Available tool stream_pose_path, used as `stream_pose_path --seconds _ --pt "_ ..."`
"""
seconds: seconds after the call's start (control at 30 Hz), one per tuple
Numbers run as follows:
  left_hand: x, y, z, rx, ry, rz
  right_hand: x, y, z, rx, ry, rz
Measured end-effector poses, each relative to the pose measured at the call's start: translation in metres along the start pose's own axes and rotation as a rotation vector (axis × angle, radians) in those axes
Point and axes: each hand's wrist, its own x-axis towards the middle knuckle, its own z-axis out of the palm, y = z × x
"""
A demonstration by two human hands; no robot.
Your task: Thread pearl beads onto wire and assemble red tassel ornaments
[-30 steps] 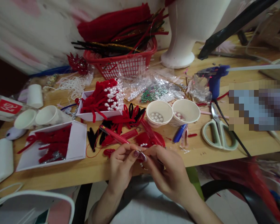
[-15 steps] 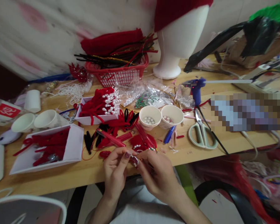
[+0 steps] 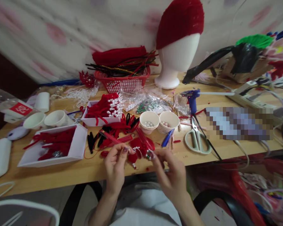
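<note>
My left hand (image 3: 115,168) is closed in a pinch, thumb against forefinger. A small pale thing shows at its fingertips, too small to name. My right hand (image 3: 171,169) pinches too, beside some small green and white beads (image 3: 149,153); what it holds is hidden. Between the hands lie white pearls (image 3: 136,148) and a thin pale loop (image 3: 140,153), over red fuzzy pieces (image 3: 132,158). Whether the loop reaches either hand I cannot tell. Just beyond are red tubes (image 3: 143,138) and black fuzzy loops (image 3: 132,121).
Two paper cups (image 3: 149,124) of beads stand ahead, with a blue pen (image 3: 167,138) and scissors (image 3: 198,142) rightward. White boxes (image 3: 77,146) hold red pieces. Behind are a red basket (image 3: 123,83), a foam head (image 3: 179,59) and a glue gun (image 3: 192,99).
My hands were close together at the table's edge; now they are apart, the right one further right. Pearls and a pale loop show between them. The view has tilted upward.
</note>
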Motion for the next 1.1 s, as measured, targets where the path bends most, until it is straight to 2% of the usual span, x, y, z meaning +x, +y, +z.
stream_pose_path --seconds 0.1,0.17,0.27,0.37,0.43,0.53,0.6,0.63,0.73,0.83,1.0,1.1 --pt "0.0 -0.001 0.002 0.021 0.003 -0.037 0.002 0.027 -0.026 -0.209 0.242 0.152" --pt "-0.001 -0.001 0.004 0.039 0.01 -0.042 0.007 0.048 -0.044 -0.378 0.318 0.248" --pt "-0.005 0.006 0.011 0.082 0.0 -0.011 0.018 0.065 -0.063 -0.58 0.284 0.206" --pt "-0.011 0.014 0.02 0.133 -0.004 0.027 0.022 0.056 -0.065 -0.651 0.351 0.088" --pt "-0.014 0.016 0.025 0.148 0.001 0.027 0.018 0.037 -0.054 -0.469 0.368 0.044" --pt "-0.013 0.014 0.025 0.146 -0.044 0.01 0.007 0.007 -0.028 -0.009 0.151 0.05" --pt "-0.01 0.01 0.021 0.159 -0.108 0.016 0.001 -0.007 -0.01 0.172 0.017 0.068" --pt "-0.009 0.008 0.019 0.168 -0.133 0.022 -0.002 -0.011 -0.003 0.22 -0.004 0.077" --pt "-0.007 0.004 0.016 0.181 -0.153 0.03 -0.004 -0.012 0.01 0.289 0.007 0.093" --pt "-0.008 0.005 0.021 0.179 -0.199 0.079 -0.002 -0.006 0.012 0.339 0.016 0.122" --pt "-0.008 0.011 0.036 0.257 -0.18 0.331 0.0 -0.001 0.017 0.555 0.091 0.213" --pt "-0.006 0.012 0.04 0.348 -0.187 0.406 0.003 0.0 0.021 0.729 0.106 0.277"
